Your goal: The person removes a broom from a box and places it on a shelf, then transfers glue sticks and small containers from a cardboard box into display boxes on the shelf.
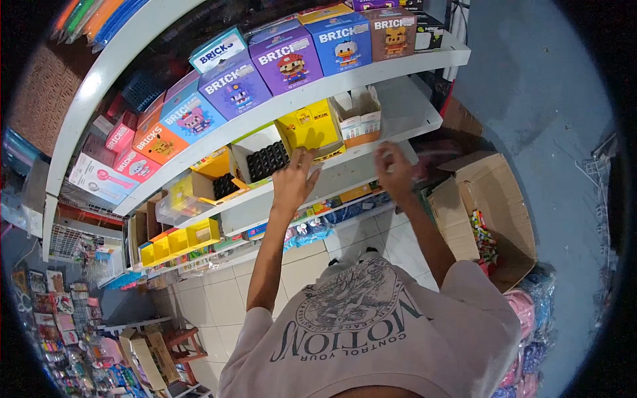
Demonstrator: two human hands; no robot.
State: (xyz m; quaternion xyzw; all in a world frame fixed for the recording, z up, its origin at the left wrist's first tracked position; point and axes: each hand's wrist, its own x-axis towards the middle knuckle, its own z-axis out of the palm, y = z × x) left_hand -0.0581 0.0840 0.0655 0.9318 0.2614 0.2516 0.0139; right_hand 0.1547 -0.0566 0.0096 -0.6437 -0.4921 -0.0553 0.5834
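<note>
My left hand [294, 178] is at the front edge of the middle shelf, fingers stretched out and apart. Its fingertips overlap the lower part of a yellow display box [309, 127], whose inside shows a hand's shadow. Just left of it stands a box of black knobbly items [267, 160]. My right hand [394, 174] hovers in front of the shelf edge, its fingers loosely bent and slightly apart, nothing visible in them. Nearest to it is an open white and orange carton [359, 118] with raised flaps.
Boxes of bricks [286, 60] line the upper shelf [279, 89]. Yellow bins [179, 244] sit lower left. A large open cardboard box [501, 219] with colourful packets stands by the wall at right. A red stool [184, 345] and hanging goods are at lower left.
</note>
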